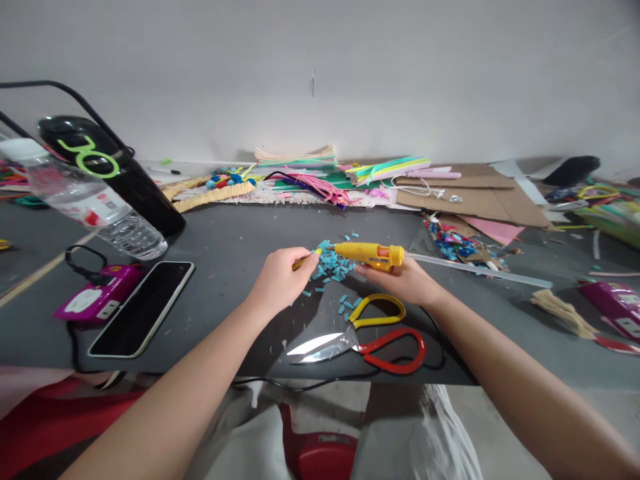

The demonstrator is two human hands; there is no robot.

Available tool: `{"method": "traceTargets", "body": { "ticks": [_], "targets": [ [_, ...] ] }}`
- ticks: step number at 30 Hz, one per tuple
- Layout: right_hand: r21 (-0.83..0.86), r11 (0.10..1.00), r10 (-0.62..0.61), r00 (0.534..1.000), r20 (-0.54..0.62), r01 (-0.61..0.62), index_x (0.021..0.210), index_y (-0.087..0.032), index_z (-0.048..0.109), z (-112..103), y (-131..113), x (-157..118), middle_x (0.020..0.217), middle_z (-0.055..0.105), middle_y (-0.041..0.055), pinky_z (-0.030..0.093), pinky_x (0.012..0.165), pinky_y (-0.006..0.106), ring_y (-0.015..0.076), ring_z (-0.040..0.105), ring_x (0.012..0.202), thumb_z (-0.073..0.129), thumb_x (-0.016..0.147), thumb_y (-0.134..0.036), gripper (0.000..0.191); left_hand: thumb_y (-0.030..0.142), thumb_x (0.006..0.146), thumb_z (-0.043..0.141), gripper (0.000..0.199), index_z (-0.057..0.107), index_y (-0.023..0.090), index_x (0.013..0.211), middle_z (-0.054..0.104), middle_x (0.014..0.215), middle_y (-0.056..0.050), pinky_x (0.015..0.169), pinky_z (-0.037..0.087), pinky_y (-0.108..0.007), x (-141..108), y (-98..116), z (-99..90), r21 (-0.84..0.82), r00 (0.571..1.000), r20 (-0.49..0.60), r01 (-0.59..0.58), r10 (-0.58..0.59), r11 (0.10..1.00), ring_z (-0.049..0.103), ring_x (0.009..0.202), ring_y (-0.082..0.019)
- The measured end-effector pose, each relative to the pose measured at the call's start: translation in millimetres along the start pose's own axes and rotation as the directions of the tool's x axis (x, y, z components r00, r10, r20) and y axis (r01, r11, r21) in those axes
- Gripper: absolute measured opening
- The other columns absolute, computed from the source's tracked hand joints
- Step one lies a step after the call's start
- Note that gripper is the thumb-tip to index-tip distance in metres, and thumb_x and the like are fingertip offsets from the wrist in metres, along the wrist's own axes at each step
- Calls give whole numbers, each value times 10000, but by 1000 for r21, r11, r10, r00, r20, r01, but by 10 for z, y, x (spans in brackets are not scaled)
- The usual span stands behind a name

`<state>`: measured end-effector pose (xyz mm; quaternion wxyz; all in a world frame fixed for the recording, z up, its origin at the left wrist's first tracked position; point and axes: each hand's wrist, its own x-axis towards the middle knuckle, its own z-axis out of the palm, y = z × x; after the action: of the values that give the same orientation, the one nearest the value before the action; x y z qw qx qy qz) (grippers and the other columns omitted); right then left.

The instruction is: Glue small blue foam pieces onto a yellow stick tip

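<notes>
My right hand (407,280) is wrapped round a yellow hot glue gun (367,253), its nozzle pointing left. A long translucent glue stick (490,270) runs out of the gun's back end. Pinched in my left hand (280,277) is a thin yellow piece (319,252), its tip close to the nozzle; its exact kind is too small to make out. Small cut blue pieces (330,268) lie scattered on the dark table beneath and between both hands. Nearer to me lie scissors (345,347) with one yellow and one red handle, blades pointing left.
On the left are a phone (143,310), a purple power strip (103,293), a water bottle (95,200) and a black flask (120,173). Pipe cleaners (390,170) and cardboard (480,197) line the wall. Another purple power strip (613,303) sits right. A black cable (320,385) crosses the front edge.
</notes>
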<state>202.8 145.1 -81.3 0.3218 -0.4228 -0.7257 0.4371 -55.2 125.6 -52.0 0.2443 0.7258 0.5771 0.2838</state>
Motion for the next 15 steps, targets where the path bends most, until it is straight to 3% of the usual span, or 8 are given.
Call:
{"method": "traceTargets", "body": {
  "ticks": [15],
  "targets": [
    [-13, 1000, -2, 1000, -28, 2, 1199, -267, 732, -24, 35, 13, 1152, 766, 35, 598, 933, 438, 302, 724, 1035, 696, 873, -497, 401, 454, 947, 496, 392, 624, 175, 703, 405, 604, 32, 562, 235, -272, -5, 26, -11, -7, 999, 20, 34, -34, 999, 353, 581, -118]
  ]
}}
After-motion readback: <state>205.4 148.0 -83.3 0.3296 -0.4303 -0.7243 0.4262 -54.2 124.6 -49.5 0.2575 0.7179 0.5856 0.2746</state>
